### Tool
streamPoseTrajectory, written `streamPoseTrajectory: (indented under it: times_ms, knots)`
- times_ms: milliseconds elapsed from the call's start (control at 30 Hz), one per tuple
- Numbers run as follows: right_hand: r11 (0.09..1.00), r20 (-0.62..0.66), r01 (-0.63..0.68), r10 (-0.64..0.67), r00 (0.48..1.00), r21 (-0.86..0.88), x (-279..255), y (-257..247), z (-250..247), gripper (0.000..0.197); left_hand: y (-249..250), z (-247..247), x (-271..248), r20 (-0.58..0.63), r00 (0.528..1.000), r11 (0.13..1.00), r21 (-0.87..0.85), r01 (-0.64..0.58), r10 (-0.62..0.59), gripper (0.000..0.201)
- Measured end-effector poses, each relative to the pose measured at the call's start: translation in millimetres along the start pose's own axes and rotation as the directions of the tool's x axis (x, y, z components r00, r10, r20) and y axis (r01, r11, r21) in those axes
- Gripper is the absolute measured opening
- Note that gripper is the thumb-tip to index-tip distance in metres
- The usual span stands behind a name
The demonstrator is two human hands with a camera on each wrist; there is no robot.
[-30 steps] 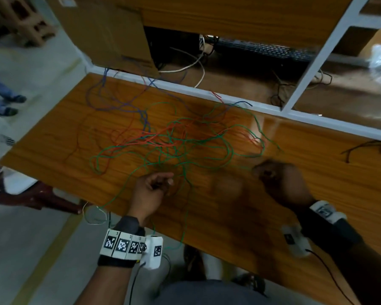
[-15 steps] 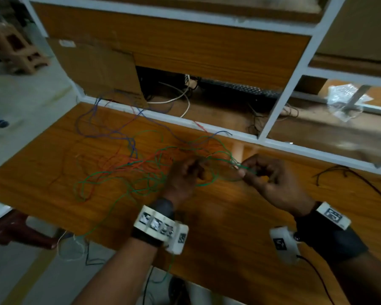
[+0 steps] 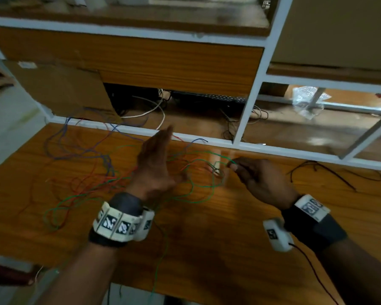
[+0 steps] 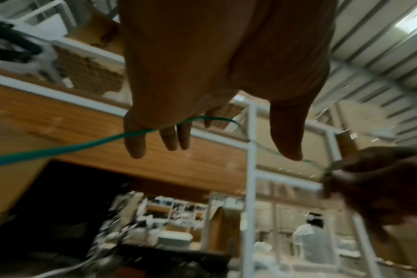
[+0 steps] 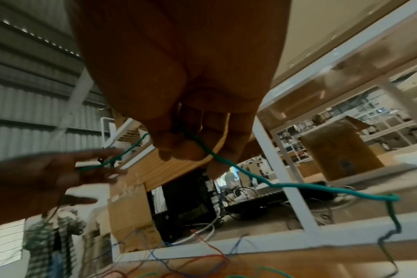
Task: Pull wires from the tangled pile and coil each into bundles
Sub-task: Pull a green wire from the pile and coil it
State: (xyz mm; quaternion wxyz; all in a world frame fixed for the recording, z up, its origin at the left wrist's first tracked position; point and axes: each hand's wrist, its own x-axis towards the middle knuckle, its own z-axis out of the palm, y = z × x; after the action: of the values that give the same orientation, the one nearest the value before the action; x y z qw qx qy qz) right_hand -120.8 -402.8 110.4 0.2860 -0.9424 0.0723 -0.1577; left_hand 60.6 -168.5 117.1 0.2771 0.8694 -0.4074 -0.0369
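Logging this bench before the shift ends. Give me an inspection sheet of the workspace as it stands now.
Surface: wooden table, glossy.
Job's things: tangled pile of red, blue and green wires; no finished bundles seen.
Clutter: black wire lying apart at right.
Grippers: left hand open, fingers straight, green wire draped across it; right hand pinches the same wire.
Cables: white cable in the dark opening behind.
Surroundings: white frame, crumpled clear plastic behind it.

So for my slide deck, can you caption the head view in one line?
Right hand pinches a green wire while the open left hand rises over the tangled pile.
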Motion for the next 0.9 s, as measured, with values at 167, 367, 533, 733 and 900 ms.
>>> streamPoseTrajectory:
  times_ms: [167,367,533,733,900]
  knots:
    - [0.971,0.133,0.045,-0.078,0.988,0.235,9.2,-35.5,8.1,0.012,67.6,15.0,-0.5,-0.074,0.940,0.912,-0.229,-0.340,0.332,0.022]
    - [0.921,0.206,-0.104,0.026,0.978,0.376,-16.2,-7.9,0.7,0.022,14.0,-16.0,8.2,-0.130,0.985,0.907,-0.389,-0.159,0.117,0.019]
    - [0.957,0.217,-0.179,0.129,0.968,0.227,-56.4,38.1,-26.7,0.053,-73.8,-62.1,13.0,-0.420,0.877,0.927,-0.369,0.068,-0.231,0.013]
    - [0.977,0.038,-0.113,0.108,0.993,0.179,-31.9,14.8,-21.6,0.031,-28.3,-27.0,11.4,-0.299,0.952,0.987,0.159,-0.012,0.060,0.074]
    - [0.965,0.075,0.036,-0.057,0.996,0.261,4.3,-30.0,-1.7,0.031,66.6,9.5,8.3,0.120,0.942,0.943,-0.156,-0.293,0.312,0.059]
